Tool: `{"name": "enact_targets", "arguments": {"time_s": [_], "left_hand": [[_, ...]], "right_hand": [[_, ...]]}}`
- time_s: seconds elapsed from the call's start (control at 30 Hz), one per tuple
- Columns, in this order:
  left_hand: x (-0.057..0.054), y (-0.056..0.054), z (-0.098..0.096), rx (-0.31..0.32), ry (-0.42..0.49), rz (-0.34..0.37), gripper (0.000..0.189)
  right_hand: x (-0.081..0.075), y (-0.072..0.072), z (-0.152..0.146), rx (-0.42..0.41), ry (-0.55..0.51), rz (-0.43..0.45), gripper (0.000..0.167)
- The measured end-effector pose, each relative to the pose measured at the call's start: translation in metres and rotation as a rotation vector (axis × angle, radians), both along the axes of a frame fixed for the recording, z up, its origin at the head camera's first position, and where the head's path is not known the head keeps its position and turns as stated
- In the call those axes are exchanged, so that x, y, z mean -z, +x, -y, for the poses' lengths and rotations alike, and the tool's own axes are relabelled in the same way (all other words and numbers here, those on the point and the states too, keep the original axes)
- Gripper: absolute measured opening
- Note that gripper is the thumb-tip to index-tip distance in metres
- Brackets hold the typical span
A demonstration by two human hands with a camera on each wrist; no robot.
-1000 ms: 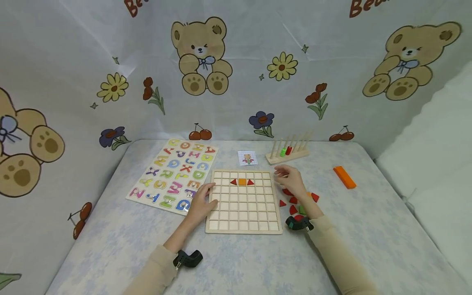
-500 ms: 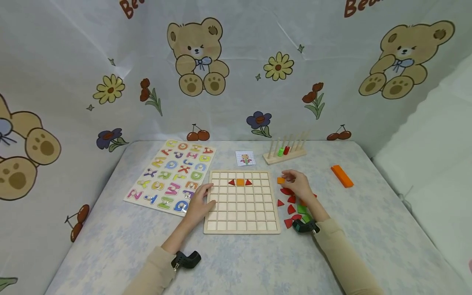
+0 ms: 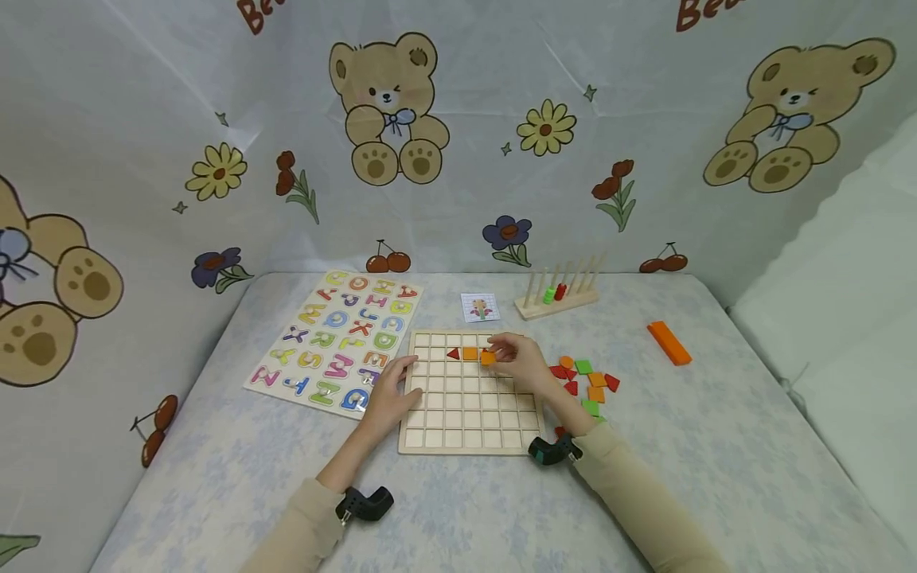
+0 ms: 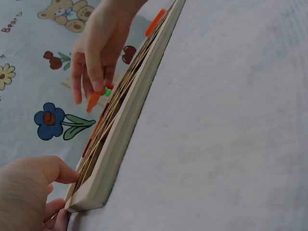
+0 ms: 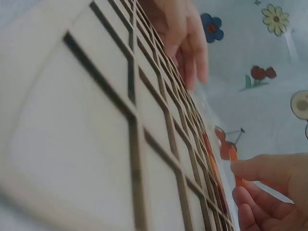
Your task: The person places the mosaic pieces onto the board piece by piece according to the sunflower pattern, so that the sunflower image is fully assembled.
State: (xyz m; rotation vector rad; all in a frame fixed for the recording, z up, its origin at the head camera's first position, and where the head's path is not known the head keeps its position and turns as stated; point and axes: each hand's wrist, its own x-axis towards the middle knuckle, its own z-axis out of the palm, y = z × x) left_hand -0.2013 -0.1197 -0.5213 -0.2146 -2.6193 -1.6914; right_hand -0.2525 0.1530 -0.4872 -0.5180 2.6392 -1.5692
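Note:
A wooden grid board (image 3: 473, 438) lies flat on the table in the head view. My left hand (image 3: 390, 399) holds its left edge, thumb on the near side and fingers farther up; the left wrist view has this hand (image 4: 36, 185) at the board's corner. Between thumb and fingertips, my right hand (image 3: 523, 362) pinches an orange square tile (image 3: 488, 359) over the upper part of the grid. That tile (image 5: 234, 156) appears edge-on in the right wrist view. In the second row sit a red triangular tile (image 3: 454, 353) and another orange square tile (image 3: 469, 353). A red tile is mostly hidden beneath the held one.
Loose red, green and orange tiles (image 3: 596, 393) lie right of the board. A letter puzzle (image 3: 337, 342) lies to its left. Behind are a pattern card (image 3: 480, 307) and a peg rack (image 3: 559, 302). An orange bar (image 3: 669, 344) lies far right.
My right hand has picked up the orange square tile from beside the loose pieces and carried it left, over the board. My left hand has stayed at the board's edge.

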Motion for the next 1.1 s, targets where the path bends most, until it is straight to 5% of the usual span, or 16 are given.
{"name": "enact_targets", "arguments": {"time_s": [0.17,0.63,0.87,1.1], "left_hand": [[0.001,0.000,-0.001,-0.004,0.005,-0.003,0.059],[0.000,-0.001,-0.001,-0.006,-0.002,-0.014,0.059],[0.000,-0.001,-0.003,-0.005,-0.005,-0.003,0.059],[-0.001,-0.001,-0.002,-0.013,-0.019,0.007,0.059]], "right_hand": [[-0.001,0.006,0.034,-0.076,0.026,-0.005,0.042],[0.006,0.008,0.060,-0.022,0.001,-0.015,0.034],[0.003,0.010,0.052,-0.018,-0.009,-0.007,0.031],[-0.002,0.012,0.002,0.067,0.005,-0.087,0.031]]}}
